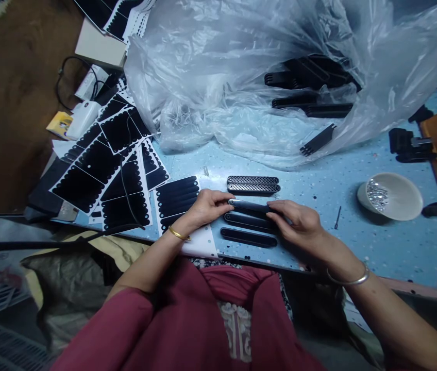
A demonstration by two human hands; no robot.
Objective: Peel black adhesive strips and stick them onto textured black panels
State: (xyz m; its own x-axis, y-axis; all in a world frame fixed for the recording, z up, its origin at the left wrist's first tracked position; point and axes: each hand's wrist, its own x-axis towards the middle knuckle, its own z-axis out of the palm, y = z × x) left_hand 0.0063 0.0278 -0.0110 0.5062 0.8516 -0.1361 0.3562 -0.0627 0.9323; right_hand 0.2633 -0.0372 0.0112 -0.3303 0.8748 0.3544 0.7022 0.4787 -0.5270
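My left hand [207, 207] pinches the left end of a thin, shiny black strip [250, 206] with rounded ends. The fingers of my right hand [298, 220] grip its right end. Whether the strip touches anything beneath is hard to tell. Just below it, one flat black bar [249, 222] lies on the table, and a second black bar [248, 237] lies nearer to me, parallel to it. Beyond my hands sit two black bars with a patterned face [253, 184], side by side. A sheet of black strips [177, 198] extends partly under my left forearm.
A big clear plastic bag [211, 67] holding several black bars [311, 77] covers the back. Many black strip sheets [98, 165] overlap at left, with a cable across them. To the right are a white bowl [407, 198] of small shiny pieces and a small dark pin [337, 217].
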